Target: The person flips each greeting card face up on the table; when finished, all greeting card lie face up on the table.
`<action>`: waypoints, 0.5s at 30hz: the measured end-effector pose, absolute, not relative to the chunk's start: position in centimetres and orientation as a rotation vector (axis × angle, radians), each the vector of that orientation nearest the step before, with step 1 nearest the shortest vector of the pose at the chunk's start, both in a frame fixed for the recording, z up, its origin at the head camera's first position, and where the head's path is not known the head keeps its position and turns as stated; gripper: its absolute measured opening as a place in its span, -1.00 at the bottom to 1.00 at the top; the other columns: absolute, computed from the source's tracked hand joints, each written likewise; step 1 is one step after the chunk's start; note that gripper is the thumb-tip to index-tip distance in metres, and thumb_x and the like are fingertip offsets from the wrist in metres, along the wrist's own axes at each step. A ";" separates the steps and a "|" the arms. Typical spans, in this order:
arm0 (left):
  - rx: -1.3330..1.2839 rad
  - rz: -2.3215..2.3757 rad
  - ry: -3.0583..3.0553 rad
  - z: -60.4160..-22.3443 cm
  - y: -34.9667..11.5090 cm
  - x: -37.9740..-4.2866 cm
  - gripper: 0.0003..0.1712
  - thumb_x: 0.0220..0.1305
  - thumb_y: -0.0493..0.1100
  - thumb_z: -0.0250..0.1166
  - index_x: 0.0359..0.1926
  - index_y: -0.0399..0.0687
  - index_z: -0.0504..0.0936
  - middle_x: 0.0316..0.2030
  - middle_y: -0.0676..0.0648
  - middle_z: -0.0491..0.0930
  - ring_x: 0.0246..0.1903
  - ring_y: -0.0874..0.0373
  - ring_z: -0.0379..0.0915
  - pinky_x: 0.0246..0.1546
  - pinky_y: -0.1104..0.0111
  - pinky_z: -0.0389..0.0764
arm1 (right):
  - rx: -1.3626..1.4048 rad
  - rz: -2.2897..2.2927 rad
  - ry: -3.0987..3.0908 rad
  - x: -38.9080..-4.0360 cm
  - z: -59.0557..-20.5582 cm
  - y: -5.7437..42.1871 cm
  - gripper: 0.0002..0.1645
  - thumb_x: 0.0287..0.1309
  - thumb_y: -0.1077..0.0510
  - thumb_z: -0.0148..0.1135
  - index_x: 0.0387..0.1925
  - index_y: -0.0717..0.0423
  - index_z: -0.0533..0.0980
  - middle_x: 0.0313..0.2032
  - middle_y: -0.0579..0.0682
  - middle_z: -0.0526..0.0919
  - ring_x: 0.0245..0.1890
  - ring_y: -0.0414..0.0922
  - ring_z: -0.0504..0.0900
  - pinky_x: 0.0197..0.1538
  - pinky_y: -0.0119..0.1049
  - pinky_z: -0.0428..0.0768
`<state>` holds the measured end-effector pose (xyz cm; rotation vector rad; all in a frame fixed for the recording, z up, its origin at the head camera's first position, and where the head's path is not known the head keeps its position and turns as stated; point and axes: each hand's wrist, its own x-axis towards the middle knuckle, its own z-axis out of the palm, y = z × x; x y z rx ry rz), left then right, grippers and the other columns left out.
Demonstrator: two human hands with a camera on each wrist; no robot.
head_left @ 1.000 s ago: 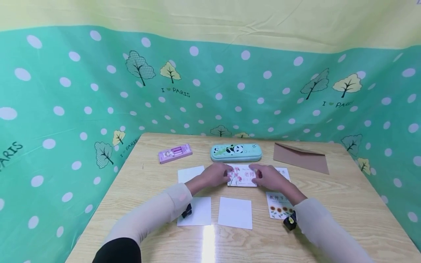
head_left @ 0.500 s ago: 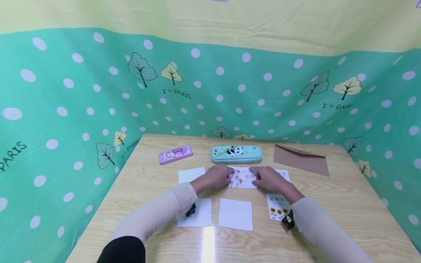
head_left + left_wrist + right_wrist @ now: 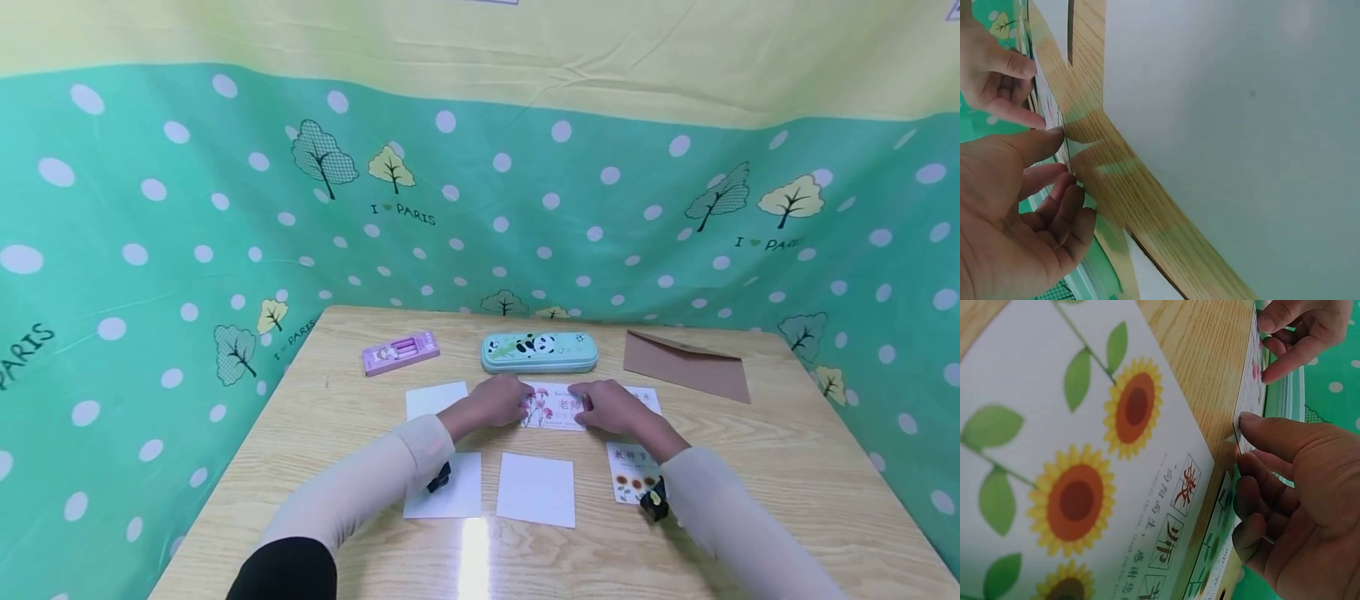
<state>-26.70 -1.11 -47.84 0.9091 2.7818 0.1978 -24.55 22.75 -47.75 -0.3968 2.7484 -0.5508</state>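
A white greeting card (image 3: 553,406) printed with pink flowers and red characters lies face up in the middle of the table. My left hand (image 3: 495,400) pinches its left edge between thumb and fingers. At the opposite edge, my right hand (image 3: 613,407) holds it the same way. In the left wrist view the thumb of the left hand (image 3: 1016,212) meets the card's border, its other fingers curled loosely. The right wrist view has the right hand (image 3: 1310,494) with its thumb on the card's near corner. Part of another printed card (image 3: 647,397) shows behind the right hand.
Behind the card lies a mint panda pencil case (image 3: 540,354). A purple pen box (image 3: 401,353) is back left, a brown envelope (image 3: 684,368) back right. Blank white cards (image 3: 536,490) lie in front and at left; a sunflower card (image 3: 633,473) lies under the right forearm.
The flower card has settled very slightly toward the front, both hands staying at its edges. The head view has shifted a little; the other things lie as before.
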 end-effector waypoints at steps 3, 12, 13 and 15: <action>0.921 0.178 2.783 -47.8 -1.1 -26.7 -0.51 0.39 0.00 0.31 0.30 0.09 0.60 -0.10 0.02 0.69 -0.25 0.22 0.39 -0.22 0.43 0.51 | -0.395 -0.544 2.747 -24.5 -47.7 22.8 -0.30 0.28 0.09 0.37 0.41 0.09 0.42 -0.52 -0.08 0.50 -0.50 -0.17 0.43 -0.36 -0.31 0.40; 0.912 0.189 2.775 -47.9 -1.1 -26.8 -0.48 0.39 0.02 0.31 0.33 0.12 0.57 -0.10 0.03 0.67 -0.26 0.23 0.40 -0.24 0.44 0.51 | -0.404 -0.562 2.744 -24.3 -47.5 22.8 -0.29 0.28 0.08 0.36 0.42 0.10 0.41 -0.51 -0.07 0.51 -0.49 -0.15 0.44 -0.35 -0.30 0.40; 0.901 0.204 2.774 -47.9 -1.2 -26.7 -0.48 0.39 0.02 0.31 0.34 0.13 0.56 -0.10 0.03 0.66 -0.27 0.23 0.40 -0.26 0.45 0.50 | -0.405 -0.566 2.743 -24.3 -47.5 22.8 -0.29 0.29 0.08 0.36 0.43 0.10 0.40 -0.51 -0.07 0.51 -0.49 -0.15 0.44 -0.35 -0.30 0.40; 0.880 0.238 2.771 -48.0 -1.2 -26.7 -0.46 0.39 0.03 0.31 0.36 0.15 0.55 -0.10 0.02 0.64 -0.29 0.24 0.41 -0.30 0.46 0.49 | -0.407 -0.578 2.742 -24.2 -47.4 22.9 -0.29 0.30 0.08 0.35 0.43 0.08 0.40 -0.51 -0.08 0.51 -0.49 -0.16 0.45 -0.36 -0.29 0.41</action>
